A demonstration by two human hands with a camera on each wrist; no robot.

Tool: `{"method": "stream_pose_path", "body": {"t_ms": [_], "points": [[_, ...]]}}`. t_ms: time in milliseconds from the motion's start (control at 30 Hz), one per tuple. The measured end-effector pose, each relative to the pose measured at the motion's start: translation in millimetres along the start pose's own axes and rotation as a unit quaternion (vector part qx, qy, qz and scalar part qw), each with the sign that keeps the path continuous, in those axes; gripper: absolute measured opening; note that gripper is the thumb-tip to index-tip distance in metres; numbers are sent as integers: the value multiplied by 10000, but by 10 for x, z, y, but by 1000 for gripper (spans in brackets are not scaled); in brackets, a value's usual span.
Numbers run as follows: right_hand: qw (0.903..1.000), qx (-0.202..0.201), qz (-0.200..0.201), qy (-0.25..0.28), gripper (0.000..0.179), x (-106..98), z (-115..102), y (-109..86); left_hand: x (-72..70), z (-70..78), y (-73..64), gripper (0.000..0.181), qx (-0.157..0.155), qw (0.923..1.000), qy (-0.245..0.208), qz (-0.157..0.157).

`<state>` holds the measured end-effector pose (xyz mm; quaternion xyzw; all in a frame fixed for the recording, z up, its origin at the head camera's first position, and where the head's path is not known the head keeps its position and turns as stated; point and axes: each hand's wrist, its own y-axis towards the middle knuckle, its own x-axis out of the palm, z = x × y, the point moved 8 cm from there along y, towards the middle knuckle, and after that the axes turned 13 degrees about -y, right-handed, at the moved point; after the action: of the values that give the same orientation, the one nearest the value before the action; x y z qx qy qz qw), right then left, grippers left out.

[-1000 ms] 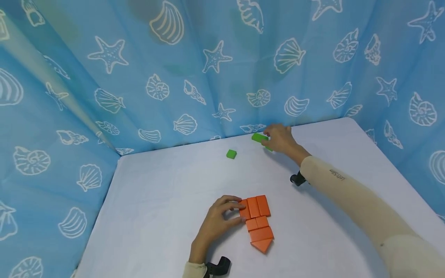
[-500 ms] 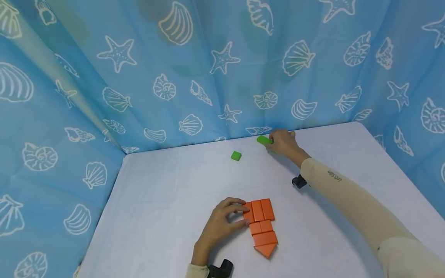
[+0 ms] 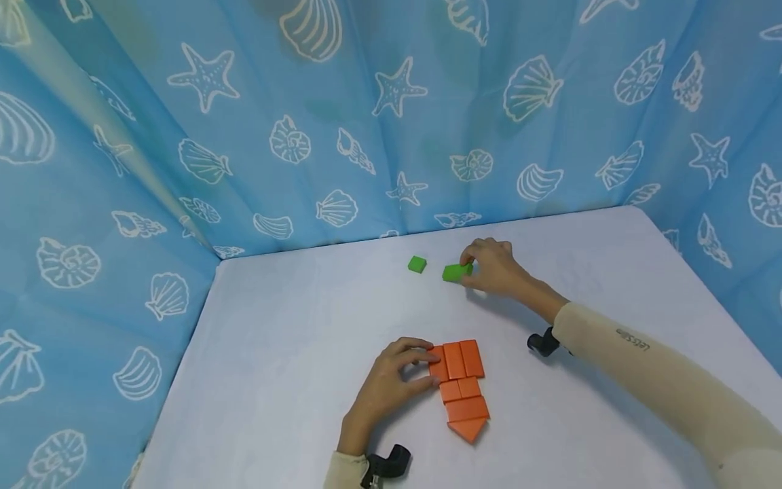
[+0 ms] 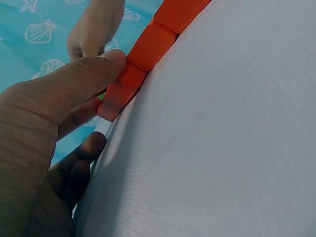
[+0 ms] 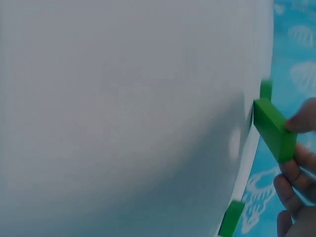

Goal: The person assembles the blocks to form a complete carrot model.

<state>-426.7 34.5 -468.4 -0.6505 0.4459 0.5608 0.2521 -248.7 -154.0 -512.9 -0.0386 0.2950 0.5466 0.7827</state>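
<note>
In the head view my right hand (image 3: 493,268) pinches a green rectangular block (image 3: 457,272) near the table's back. The right wrist view shows this block tilted between thumb and fingers. A small green block (image 3: 417,264) lies to its left. Another green block (image 5: 232,218) lies near the hand at the bottom of the right wrist view. My left hand (image 3: 391,384) holds the leftmost orange block (image 3: 438,364) between thumb and fingers. It ends a row of three orange blocks. Below that row come two small orange blocks (image 3: 460,388), a wider orange block (image 3: 467,409) and an orange triangle (image 3: 468,429).
The white-covered table (image 3: 293,353) carries all the blocks. A blue curtain (image 3: 244,183) with shell and starfish prints stands along the back and sides. A dark wrist device (image 3: 389,464) sits at my left wrist, another (image 3: 542,343) at the right.
My right hand has closed on the green rectangular block and drawn it from the back edge toward me. The left hand stays at the orange blocks. The head view has shifted slightly.
</note>
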Motion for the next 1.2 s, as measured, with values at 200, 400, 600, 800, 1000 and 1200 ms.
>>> {"method": "stream_pose_path", "body": {"t_ms": [200,400,600,800,1000,1200], "points": [[9976,-552,-353,205,27,88,-300,-312,-53,-6,24,33,-110,9999,-14,-66],[9901,-980,-956,310,30,243,-441,-496,-45,-42,17,33,-184,9997,-147,-120],[9839,-1131,-1315,428,30,321,-511,-589,-24,-55,4,33,-276,9993,-204,-115],[9804,-1239,-1430,549,28,313,-542,-645,-5,-45,7,33,-238,9995,-182,-129],[9773,-1405,-1373,799,28,261,-570,-696,-6,-39,18,33,-200,9996,-152,-142],[9744,-1453,-1321,1097,29,260,-543,-733,-3,-25,18,33,-160,9996,-154,-153]]}}
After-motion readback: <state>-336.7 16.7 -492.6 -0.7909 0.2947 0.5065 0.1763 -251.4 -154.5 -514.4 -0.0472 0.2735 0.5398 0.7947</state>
